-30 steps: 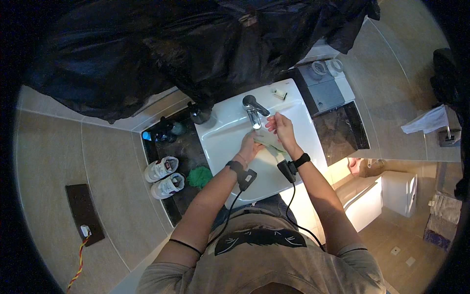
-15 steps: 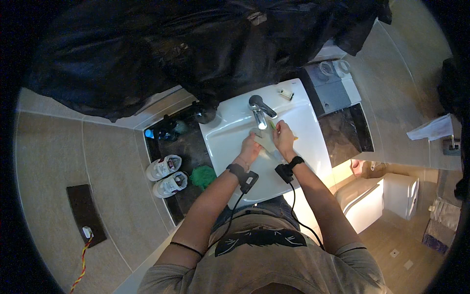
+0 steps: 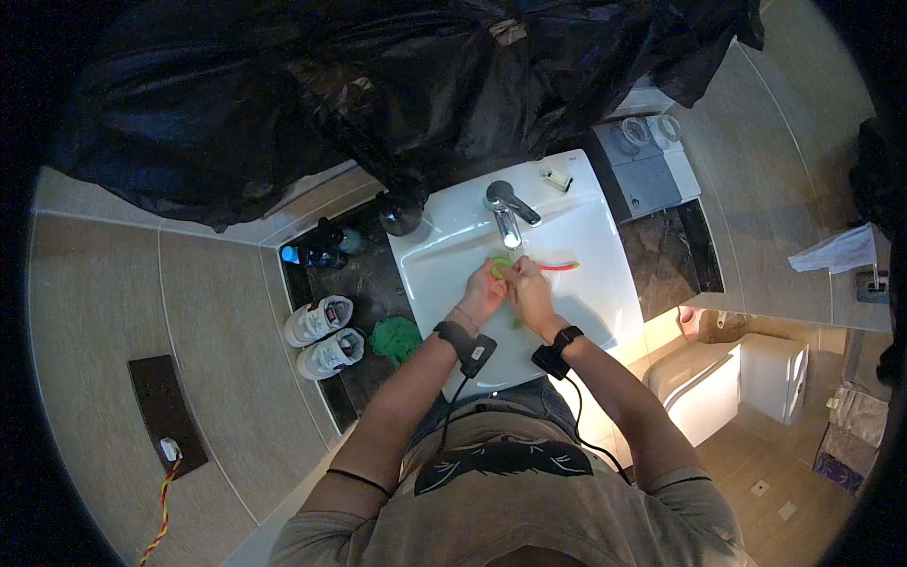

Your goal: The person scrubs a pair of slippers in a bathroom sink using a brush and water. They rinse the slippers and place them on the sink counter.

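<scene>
My left hand (image 3: pixel 485 293) and my right hand (image 3: pixel 532 298) meet over the white sink (image 3: pixel 586 312), just below the chrome faucet (image 3: pixel 510 213). The fingers of both are closed around a small light-green thing (image 3: pixel 501 268), whose kind I cannot make out. A bit of green also shows below the right hand. To the right of the right fingers, a thin red and yellow stick-like thing (image 3: pixel 559 266) reaches out over the basin. Whether the right hand holds it is not plain.
White sneakers (image 3: pixel 326 338) and a crumpled green cloth (image 3: pixel 394 340) lie on the dark counter at left. Dark bottles (image 3: pixel 326 255) stand behind. A small pale item (image 3: pixel 557 180) rests on the sink's back rim. A grey box (image 3: pixel 647 175) sits at right, near a toilet (image 3: pixel 699 383).
My hands have come closer together. The pale flat thing between them no longer shows; a light-green thing is in the fingers. The red and yellow stick now shows more at right.
</scene>
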`<state>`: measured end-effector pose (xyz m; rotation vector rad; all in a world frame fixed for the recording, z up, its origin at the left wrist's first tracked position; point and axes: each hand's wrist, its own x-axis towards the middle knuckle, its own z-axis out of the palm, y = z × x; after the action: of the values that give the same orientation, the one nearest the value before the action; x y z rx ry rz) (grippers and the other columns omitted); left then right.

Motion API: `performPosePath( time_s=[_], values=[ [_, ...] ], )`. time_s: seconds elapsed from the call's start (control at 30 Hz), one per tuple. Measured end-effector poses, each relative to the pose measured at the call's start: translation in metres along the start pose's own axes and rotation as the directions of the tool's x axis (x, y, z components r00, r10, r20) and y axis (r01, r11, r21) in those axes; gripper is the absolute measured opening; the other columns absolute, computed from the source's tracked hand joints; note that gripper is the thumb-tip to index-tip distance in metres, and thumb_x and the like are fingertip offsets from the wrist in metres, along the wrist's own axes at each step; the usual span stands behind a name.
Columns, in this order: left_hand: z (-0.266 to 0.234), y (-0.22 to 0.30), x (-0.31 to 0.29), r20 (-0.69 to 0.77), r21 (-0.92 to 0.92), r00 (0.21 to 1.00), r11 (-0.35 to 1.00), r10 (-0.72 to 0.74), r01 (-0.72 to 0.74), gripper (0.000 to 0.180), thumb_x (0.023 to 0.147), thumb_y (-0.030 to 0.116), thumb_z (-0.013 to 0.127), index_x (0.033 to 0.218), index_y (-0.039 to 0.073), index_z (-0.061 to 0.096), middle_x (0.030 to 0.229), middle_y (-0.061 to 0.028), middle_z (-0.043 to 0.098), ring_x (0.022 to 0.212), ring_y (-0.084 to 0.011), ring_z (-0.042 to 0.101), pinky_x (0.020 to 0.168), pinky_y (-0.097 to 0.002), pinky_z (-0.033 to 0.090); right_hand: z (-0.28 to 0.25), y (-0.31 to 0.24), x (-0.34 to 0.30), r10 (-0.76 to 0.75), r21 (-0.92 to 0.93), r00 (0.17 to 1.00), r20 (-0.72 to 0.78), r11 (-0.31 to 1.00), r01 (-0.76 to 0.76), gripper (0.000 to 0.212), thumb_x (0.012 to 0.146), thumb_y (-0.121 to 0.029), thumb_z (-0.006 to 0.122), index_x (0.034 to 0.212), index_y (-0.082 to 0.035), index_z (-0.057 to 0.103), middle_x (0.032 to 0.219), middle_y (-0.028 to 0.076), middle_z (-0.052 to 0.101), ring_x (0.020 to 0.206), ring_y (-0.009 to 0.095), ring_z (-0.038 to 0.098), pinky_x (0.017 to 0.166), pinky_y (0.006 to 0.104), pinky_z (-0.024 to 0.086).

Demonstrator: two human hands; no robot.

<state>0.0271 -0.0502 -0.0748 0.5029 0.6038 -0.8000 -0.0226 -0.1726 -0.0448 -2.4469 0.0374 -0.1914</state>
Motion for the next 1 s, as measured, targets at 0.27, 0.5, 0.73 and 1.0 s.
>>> performPosePath(
  time_s=[0.27,0.5,0.73,1.0],
  values=[
    [0.028,0.006,-0.026,0.078,0.054,0.996,0.997,0.054,-0.058,0.035,0.104,0.033,0.041,0.12,0.003,0.053,0.12,-0.0136,0.059,0.115,-0.0268,0.055,0.106,-0.0417,0.039,-0.035,-0.023,0.004,-0.01,-0.027,1.0,-0.011,1.0,0.009,0.028,0.076,-0.001,0.064,0.102,-0.01,0.072,0.085,0.015,0.055,0.081,0.034,0.057,0.067,0.0424,0.048],
    [0.027,0.006,-0.025,0.03,0.044,1.0,0.999,0.008,-0.009,0.035,0.105,0.031,0.039,0.122,0.004,0.052,0.122,-0.0133,0.059,0.117,-0.0264,0.054,0.109,-0.0393,0.036,-0.049,-0.021,0.012,0.032,-0.106,0.999,-0.029,0.994,-0.035,0.029,0.079,-0.004,0.064,0.105,-0.012,0.074,0.087,0.014,0.056,0.084,0.033,0.057,0.068,0.042,0.05],
    [0.024,0.012,-0.026,0.022,0.062,0.999,0.997,0.042,-0.043,0.036,0.104,0.033,0.039,0.122,0.005,0.053,0.122,-0.0108,0.06,0.116,-0.0246,0.055,0.107,-0.0397,0.038,-0.04,-0.021,0.013,0.068,0.043,0.998,0.011,0.997,-0.068,0.033,0.079,-0.006,0.065,0.111,-0.014,0.072,0.09,0.015,0.057,0.087,0.034,0.057,0.071,0.0421,0.049],
    [0.018,0.02,-0.024,0.17,0.378,0.982,0.915,0.077,-0.137,0.027,0.102,0.029,0.053,0.118,0.007,0.056,0.113,-0.0078,0.063,0.103,-0.0201,0.063,0.087,-0.0357,0.054,-0.035,-0.02,0.013,0.019,0.327,0.982,0.187,0.941,-0.081,0.043,0.072,-0.012,0.079,0.114,-0.009,0.069,0.094,0.013,0.059,0.093,0.031,0.06,0.082,0.0391,0.048]
  ],
)
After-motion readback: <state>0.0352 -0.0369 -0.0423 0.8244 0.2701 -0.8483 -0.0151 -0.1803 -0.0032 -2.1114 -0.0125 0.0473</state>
